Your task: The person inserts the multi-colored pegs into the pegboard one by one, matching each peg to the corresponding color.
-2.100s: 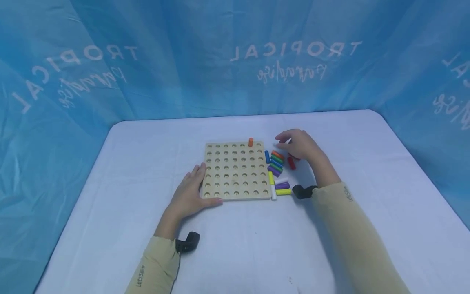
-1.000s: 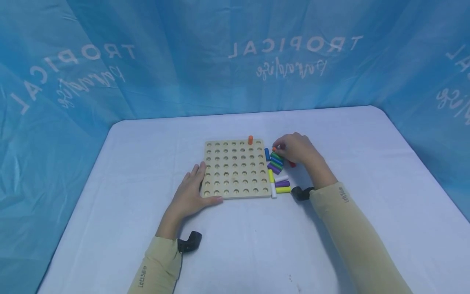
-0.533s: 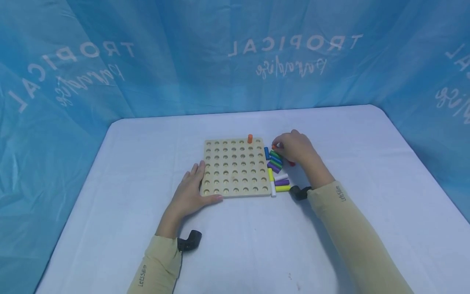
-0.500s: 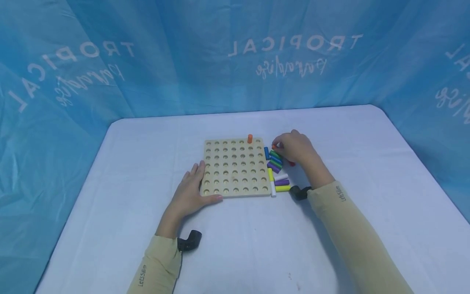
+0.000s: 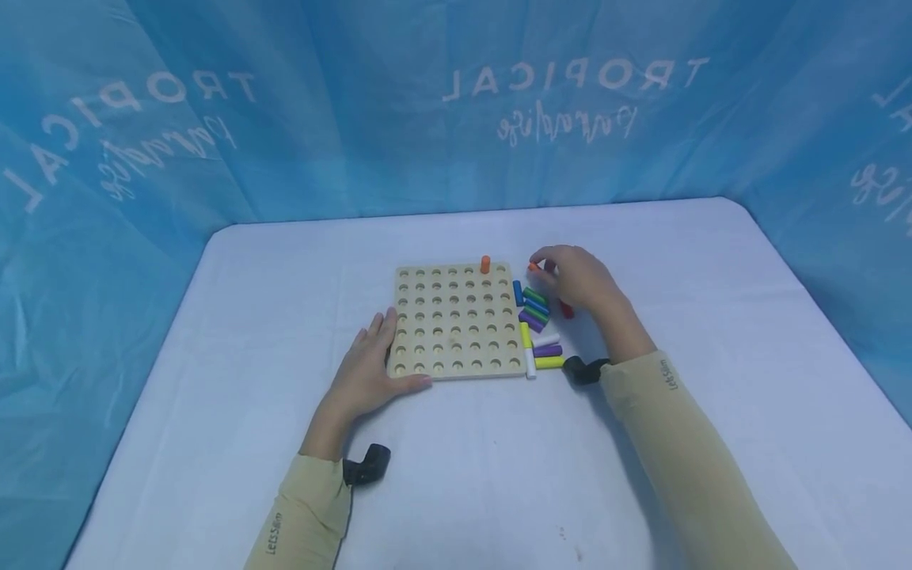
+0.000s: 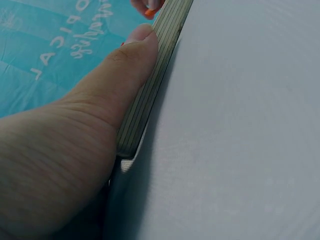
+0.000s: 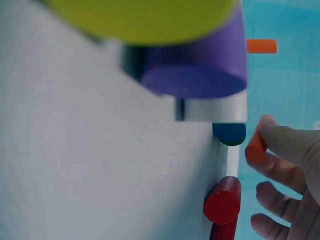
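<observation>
My left hand (image 5: 362, 376) rests at the near left corner of a wooden peg board (image 5: 446, 324) with rows of round holes. Its fingers lie along the left edge; in the left wrist view the thumb touches the board's side (image 6: 137, 122). Between thumb and index finger, my right hand (image 5: 583, 277) pinches an orange peg (image 7: 256, 148), raised above the table to the right of the board. The other right fingers are loosely bent and hold nothing. A second orange peg (image 5: 485, 265) stands upright in a hole of the far row.
Beside the board's right edge lie a blue peg (image 5: 518, 294), green pegs (image 5: 534, 295), purple pegs (image 5: 547, 351), yellow pegs (image 5: 549, 362) and white pegs (image 5: 545, 340). Red pegs (image 7: 222, 202) lie under the right hand. A blue curtain (image 5: 356, 158) hangs behind the white table (image 5: 456, 491).
My right hand moved to the coloured pegs, took hold of an orange one and lifted it off the group. The left hand has stayed at the board's corner.
</observation>
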Tool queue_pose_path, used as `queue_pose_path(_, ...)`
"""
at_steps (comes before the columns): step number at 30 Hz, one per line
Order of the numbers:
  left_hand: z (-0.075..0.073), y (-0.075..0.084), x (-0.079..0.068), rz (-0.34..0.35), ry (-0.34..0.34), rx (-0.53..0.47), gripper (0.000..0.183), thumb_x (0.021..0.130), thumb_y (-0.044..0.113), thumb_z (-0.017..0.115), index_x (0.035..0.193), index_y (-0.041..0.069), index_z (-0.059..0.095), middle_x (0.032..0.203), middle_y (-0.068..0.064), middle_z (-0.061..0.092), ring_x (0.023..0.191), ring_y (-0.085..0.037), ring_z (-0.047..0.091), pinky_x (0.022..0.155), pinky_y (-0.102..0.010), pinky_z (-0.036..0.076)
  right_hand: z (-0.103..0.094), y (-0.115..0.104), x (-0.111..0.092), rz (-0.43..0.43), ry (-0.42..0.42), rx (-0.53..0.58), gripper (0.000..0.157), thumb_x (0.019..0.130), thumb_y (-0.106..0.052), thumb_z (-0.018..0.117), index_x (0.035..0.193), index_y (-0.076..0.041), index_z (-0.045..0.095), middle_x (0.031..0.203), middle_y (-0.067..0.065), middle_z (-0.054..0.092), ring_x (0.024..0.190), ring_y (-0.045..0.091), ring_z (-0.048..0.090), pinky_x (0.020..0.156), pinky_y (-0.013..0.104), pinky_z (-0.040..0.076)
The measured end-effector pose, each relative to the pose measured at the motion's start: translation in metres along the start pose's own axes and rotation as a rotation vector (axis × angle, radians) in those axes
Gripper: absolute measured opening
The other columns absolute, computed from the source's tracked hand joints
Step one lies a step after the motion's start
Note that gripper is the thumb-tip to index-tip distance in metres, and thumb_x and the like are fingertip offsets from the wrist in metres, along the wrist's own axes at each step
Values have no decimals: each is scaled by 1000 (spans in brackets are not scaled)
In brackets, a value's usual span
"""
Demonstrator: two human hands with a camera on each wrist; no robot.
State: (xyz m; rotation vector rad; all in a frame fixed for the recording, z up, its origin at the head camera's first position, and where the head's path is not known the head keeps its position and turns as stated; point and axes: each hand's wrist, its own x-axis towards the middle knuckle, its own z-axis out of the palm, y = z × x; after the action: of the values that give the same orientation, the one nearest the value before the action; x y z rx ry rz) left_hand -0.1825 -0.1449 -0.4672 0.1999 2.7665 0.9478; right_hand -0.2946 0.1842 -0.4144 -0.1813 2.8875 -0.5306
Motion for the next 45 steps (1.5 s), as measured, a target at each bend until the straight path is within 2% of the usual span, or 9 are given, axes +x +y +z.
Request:
queue_pose_path(4,-1,1,-1,-8,-2,1,132,67,68,80,161,19,2,168,-12,4,155,-39,4,124,-59,11,-1,0,-1,15,10,76,40,99,-23,61,138,-18,56,122,10,61,110,28,56,90,45,53)
queue_pose_path(12,0,-1,0,-9,1,-3,132,66,68,80,161,20,2,168,-13,4,153,-45,5,123,-62,13,-2,2,-4,30,33,207,39,100,-30,60,137,-22,53,126,6,59,97,25,59,74,36,53)
queue_pose_path(17,1,-2,1,-18,-1,-10,131,66,68,80,161,22,1,168,-11,3,153,-44,5,123,-62,12,-3,3,-4,11,56,249,37,100,-29,60,135,-21,54,129,6,61,98,25,57,77,37,51)
queue_pose_path(21,-1,-1,2,-4,0,-14,131,67,66,81,161,20,2,168,-10,5,155,-38,4,125,-59,10,-3,1,-4,7,71,281,38,100,-28,60,137,-22,53,130,6,61,97,25,56,75,37,51)
queue_pose_path(28,-1,-2,2,7,-5,-12,130,68,66,81,161,19,2,168,-8,5,156,-32,3,126,-55,8,-2,-1,-4,11,97,301,38,100,-28,60,137,-22,54,129,5,62,95,25,56,73,36,51)
queue_pose_path(38,-1,-1,2,-5,-3,-8,131,67,64,82,161,18,3,168,-10,6,156,-36,3,125,-57,9,-4,-2,-4,14,120,300,39,99,-29,61,138,-23,53,127,4,62,96,24,55,73,35,52)
queue_pose_path(45,-1,0,2,-1,-4,-1,131,67,65,82,161,18,3,168,-9,6,156,-33,4,126,-56,9,-6,-6,-5,-3,146,321,38,99,-29,62,135,-20,55,125,5,64,99,24,57,82,38,52)
